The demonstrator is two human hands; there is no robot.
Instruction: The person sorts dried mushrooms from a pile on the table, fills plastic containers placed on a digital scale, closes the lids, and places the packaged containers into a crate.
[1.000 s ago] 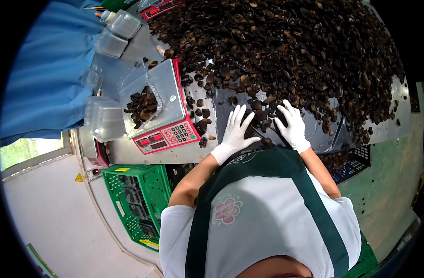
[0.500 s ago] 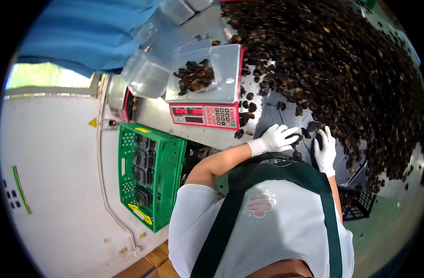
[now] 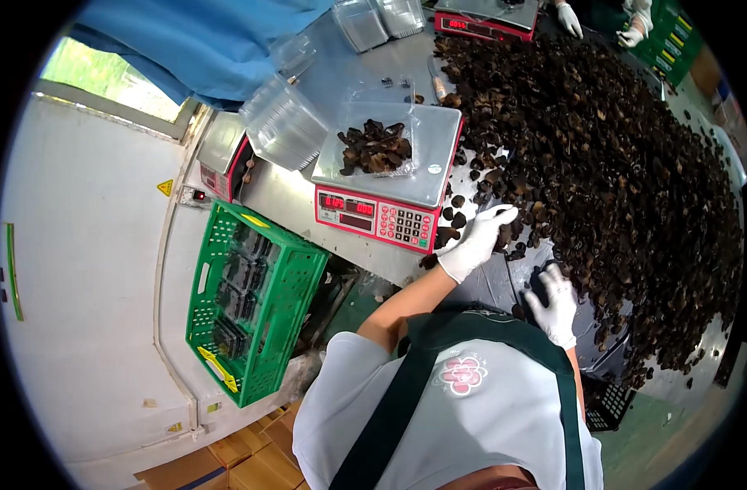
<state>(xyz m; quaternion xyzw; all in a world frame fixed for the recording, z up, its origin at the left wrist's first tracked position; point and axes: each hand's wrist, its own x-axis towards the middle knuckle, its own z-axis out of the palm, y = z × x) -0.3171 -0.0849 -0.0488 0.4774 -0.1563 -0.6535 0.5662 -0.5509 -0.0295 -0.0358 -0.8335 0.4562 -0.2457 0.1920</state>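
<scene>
My gloved left hand (image 3: pixel 475 242) is closed at the near edge of a big pile of dark, dried wood ear mushrooms (image 3: pixel 602 180), its fingers curled around a few pieces. My gloved right hand (image 3: pixel 555 306) lies with fingers spread on a dark plastic sheet (image 3: pixel 488 282), beside the pile. Left of my left hand stands a red digital scale (image 3: pixel 373 214) with lit red digits. On its steel pan sits an open clear plastic box (image 3: pixel 413 135) with wood ear pieces (image 3: pixel 376 149) in it.
Stacked clear boxes (image 3: pixel 285 122) and another scale (image 3: pixel 224 159) stand left. A green crate (image 3: pixel 296 286) holds packed boxes. At the far side are a third scale (image 3: pixel 484 28) and another person's gloved hands (image 3: pixel 569 20). A black crate (image 3: pixel 612 406) is low right.
My left hand has gone from spread fingers to closing around mushroom pieces, nearer the pile. My right hand has shifted slightly. The view has tilted, bringing another person's hands into sight.
</scene>
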